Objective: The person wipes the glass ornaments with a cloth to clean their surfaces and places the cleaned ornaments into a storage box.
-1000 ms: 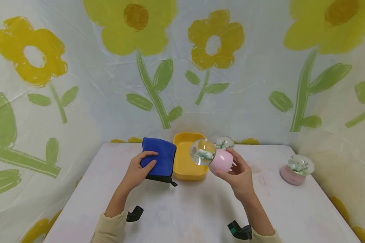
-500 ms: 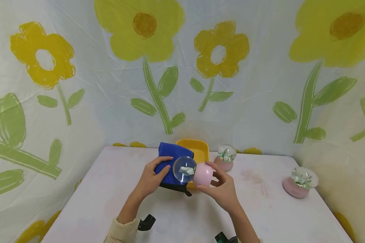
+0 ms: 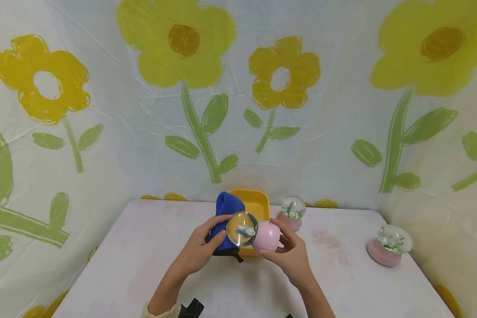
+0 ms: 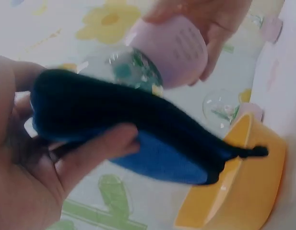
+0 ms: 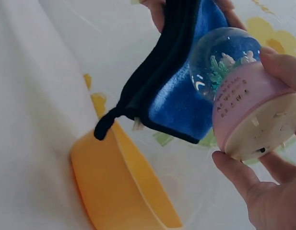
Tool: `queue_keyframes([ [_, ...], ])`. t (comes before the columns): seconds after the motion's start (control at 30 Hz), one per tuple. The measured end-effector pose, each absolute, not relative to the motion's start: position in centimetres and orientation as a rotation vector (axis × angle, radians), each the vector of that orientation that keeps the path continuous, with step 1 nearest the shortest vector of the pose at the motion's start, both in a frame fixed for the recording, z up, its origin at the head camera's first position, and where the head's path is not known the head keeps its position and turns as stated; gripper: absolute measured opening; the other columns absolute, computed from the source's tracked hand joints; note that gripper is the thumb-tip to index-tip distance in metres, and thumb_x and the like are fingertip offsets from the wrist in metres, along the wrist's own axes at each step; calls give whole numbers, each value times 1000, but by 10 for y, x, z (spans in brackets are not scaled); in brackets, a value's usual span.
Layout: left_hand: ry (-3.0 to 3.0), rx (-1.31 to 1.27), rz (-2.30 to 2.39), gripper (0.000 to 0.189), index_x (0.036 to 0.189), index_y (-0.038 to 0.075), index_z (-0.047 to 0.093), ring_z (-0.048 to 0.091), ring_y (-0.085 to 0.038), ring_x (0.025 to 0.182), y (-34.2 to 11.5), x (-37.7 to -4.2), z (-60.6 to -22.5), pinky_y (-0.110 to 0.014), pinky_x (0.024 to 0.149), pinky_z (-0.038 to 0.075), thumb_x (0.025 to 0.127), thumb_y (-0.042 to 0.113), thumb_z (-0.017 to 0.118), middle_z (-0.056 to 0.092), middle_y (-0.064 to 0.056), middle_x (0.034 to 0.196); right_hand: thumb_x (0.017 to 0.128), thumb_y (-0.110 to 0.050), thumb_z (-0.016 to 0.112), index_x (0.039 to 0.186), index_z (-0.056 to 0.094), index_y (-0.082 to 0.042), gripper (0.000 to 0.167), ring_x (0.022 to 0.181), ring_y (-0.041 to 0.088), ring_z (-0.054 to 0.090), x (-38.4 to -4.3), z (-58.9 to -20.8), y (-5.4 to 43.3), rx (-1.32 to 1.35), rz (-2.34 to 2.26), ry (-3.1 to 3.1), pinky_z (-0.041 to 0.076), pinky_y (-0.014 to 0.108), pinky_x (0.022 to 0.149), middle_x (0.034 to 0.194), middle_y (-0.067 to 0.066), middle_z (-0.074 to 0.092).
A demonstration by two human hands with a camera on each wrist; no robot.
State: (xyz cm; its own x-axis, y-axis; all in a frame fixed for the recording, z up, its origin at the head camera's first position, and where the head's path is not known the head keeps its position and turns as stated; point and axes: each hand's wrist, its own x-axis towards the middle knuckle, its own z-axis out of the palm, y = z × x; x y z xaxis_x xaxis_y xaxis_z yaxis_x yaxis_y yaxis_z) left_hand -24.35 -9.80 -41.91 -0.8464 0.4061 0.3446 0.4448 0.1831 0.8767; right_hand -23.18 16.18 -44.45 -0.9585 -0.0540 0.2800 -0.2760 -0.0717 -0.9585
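Observation:
My left hand (image 3: 200,243) grips a folded blue cloth (image 5: 186,105) with black edging and a hanging loop, thumb on one side and fingers on the other. A snow globe (image 3: 266,237) with a pink base lies sideways in my right hand (image 3: 292,256), thumb and fingers pinching the base. Its clear dome, with a small white and green figure inside, points left and sits right against the cloth. In the right wrist view the underside of the base shows, with printed lettering on its side. Both things are held up in front of a yellow tub (image 3: 258,201).
A second snow globe (image 3: 292,214) stands at the back, right of the tub. Another snow globe (image 3: 389,245) is by the table's right edge. The white table (image 3: 143,265) meets a flower-printed curtain (image 3: 322,132) behind.
My right hand has brought the snow globe left and down to the cloth. My left hand has moved right with the cloth, which now bends up around the dome's side.

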Motion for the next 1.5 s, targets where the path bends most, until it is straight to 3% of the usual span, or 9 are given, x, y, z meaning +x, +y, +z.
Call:
queue_keyframes([
  [0.1, -2393, -950, -1860, 39, 144, 19, 46, 40, -34, 131, -102, -242, -415, -52, 101, 38, 106, 20, 34, 37, -11, 150, 68, 8, 83, 136, 54, -8, 75, 104, 31, 59, -229, -439, 163, 330, 2169, -2027, 55, 38, 78, 131, 14, 52],
  [0.2, -2399, -991, -2009, 50, 148, 20, 40, 43, -39, 124, -110, -239, -412, -48, 94, 45, 102, 11, 24, 26, -15, 155, 70, 5, 82, 136, 54, -8, 73, 104, 31, 58, -226, -436, 164, 302, 2198, -2029, 55, 37, 78, 132, 14, 51],
  [0.37, -2326, -1028, -2321, 69, 152, 21, 33, 48, -43, 116, -124, -236, -412, -48, 79, 53, 88, -1, 25, 14, -18, 158, 71, 7, 79, 136, 52, -5, 72, 101, 34, 58, -224, -436, 164, 350, 2267, -2008, 56, 41, 76, 130, 16, 52],
  [0.53, -2234, -1091, -2537, 64, 155, 23, 26, 43, -46, 124, -133, -240, -414, -59, 76, 51, 96, -1, 28, 9, -19, 158, 73, 6, 76, 136, 52, -5, 68, 99, 35, 57, -227, -437, 168, 432, 2274, -2019, 56, 42, 75, 129, 18, 50],
  [0.83, -2070, -1435, -2624, 62, 156, 16, 17, 50, -44, 121, -146, -250, -420, -59, 67, 51, 101, -4, 37, 16, -26, 155, 76, 3, 76, 135, 54, -8, 64, 96, 36, 58, -228, -436, 175, 529, 2300, -2051, 55, 44, 76, 125, 20, 54],
  [1.03, -2247, -1238, -2192, 52, 148, 16, 42, 60, -27, 111, -137, -258, -427, -35, 82, 54, 99, 5, 54, 44, -14, 144, 72, 4, 80, 133, 57, -8, 67, 97, 35, 59, -228, -437, 175, 504, 2289, -2085, 56, 44, 75, 123, 19, 56],
  [1.13, -2260, -1109, -2023, 47, 140, 14, 51, 57, -25, 111, -125, -261, -431, -32, 85, 51, 95, 7, 61, 53, -11, 134, 69, 5, 81, 132, 57, -6, 68, 97, 35, 60, -227, -438, 170, 488, 2289, -2093, 56, 44, 73, 122, 20, 57],
  [1.37, -2055, -1108, -2360, 39, 139, 15, 40, 44, -37, 123, -100, -253, -441, -41, 95, 47, 101, 11, 49, 26, -21, 146, 69, 5, 82, 132, 56, -2, 69, 98, 33, 60, -221, -439, 164, 400, 2262, -2089, 56, 43, 72, 125, 20, 55],
  [1.5, -2083, -1059, -2381, 46, 143, 21, 36, 43, -39, 123, -96, -251, -442, -46, 94, 47, 99, 16, 49, 25, -23, 146, 70, 3, 84, 131, 57, -6, 67, 100, 33, 61, -219, -436, 163, 401, 2195, -2141, 56, 41, 75, 126, 18, 56],
])
